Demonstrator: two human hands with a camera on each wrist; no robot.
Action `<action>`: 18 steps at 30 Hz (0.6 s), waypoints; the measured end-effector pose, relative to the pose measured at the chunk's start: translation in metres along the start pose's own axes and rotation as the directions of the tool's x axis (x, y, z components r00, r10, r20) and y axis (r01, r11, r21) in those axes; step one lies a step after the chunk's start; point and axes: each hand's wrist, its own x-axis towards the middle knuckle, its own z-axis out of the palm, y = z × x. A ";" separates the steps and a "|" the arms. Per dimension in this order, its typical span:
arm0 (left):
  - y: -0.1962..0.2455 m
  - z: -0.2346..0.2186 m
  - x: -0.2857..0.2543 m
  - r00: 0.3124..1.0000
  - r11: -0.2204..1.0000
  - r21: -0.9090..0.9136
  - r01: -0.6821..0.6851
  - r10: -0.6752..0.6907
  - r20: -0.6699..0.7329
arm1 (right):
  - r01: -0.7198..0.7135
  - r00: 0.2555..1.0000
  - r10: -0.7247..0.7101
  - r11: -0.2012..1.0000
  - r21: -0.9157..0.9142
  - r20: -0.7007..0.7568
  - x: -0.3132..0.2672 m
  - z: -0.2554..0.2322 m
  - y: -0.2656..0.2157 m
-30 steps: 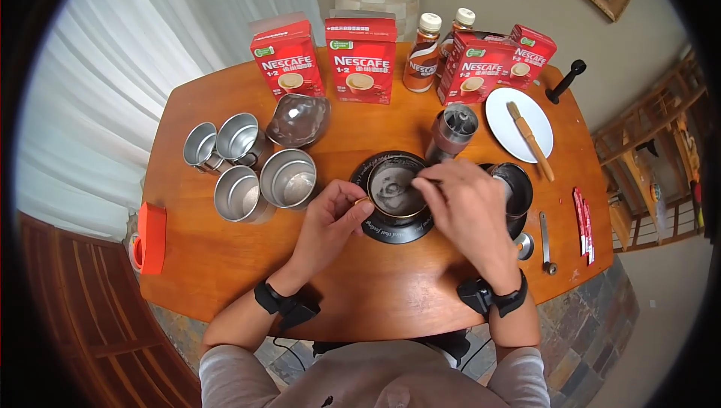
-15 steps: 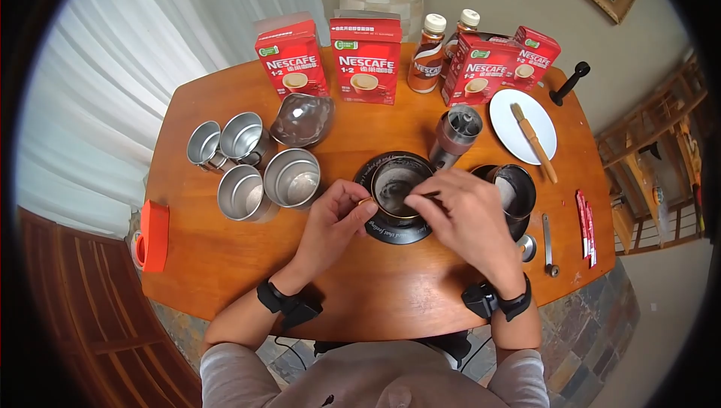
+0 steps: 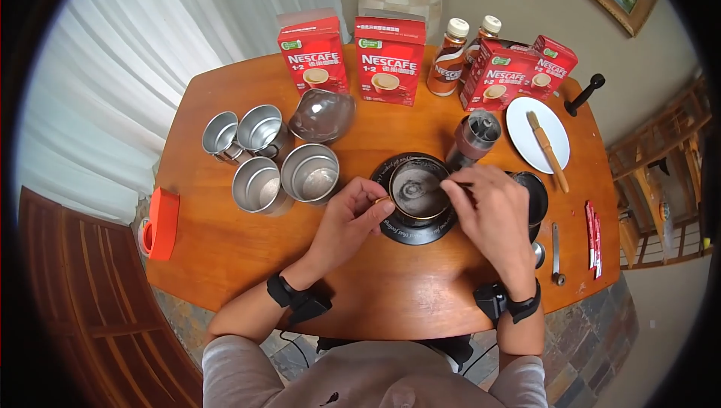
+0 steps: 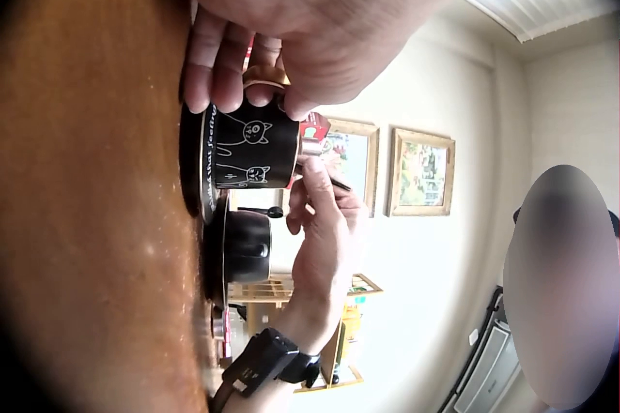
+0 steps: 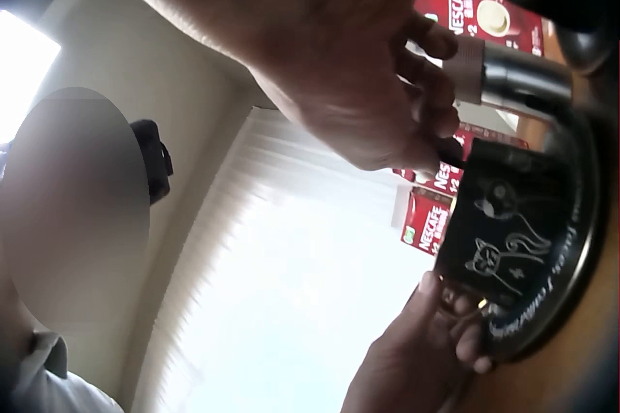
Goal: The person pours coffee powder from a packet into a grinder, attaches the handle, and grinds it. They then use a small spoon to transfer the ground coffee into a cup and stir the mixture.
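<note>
A black cup with white cat drawings stands on a black lettered saucer; greyish, swirled contents show inside it. The left hand pinches the cup's gold handle between thumb and fingers. Over the cup's right rim, the right hand pinches a thin dark utensil, its lower end hidden in the cup. Behind the cup stands a metal grinder, touched by neither hand.
Four metal cups and a dark, shiny rounded object stand left. Red boxes and bottles line the back. At right are a second black cup, a white plate with a brush, a metal spoon and red sachets.
The right hand has shifted slightly about the cup's rim, and the swirl inside looks different. The left hand keeps its grip on the handle. The whole head view has shifted.
</note>
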 end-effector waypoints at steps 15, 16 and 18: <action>0.001 0.001 0.000 1.000 1.000 -0.002 0.001 -0.001 -0.010 | 0.079 0.992 -0.100 0.972 0.222 0.083 -0.002 0.005 -0.006; 0.001 0.000 0.000 1.000 1.000 0.002 0.005 -0.005 -0.012 | 0.069 0.994 -0.082 0.984 0.166 0.074 -0.002 0.006 -0.010; 0.001 0.000 0.000 1.000 1.000 0.012 0.002 -0.002 -0.008 | 0.069 0.998 -0.070 0.994 0.085 0.002 -0.002 0.007 -0.001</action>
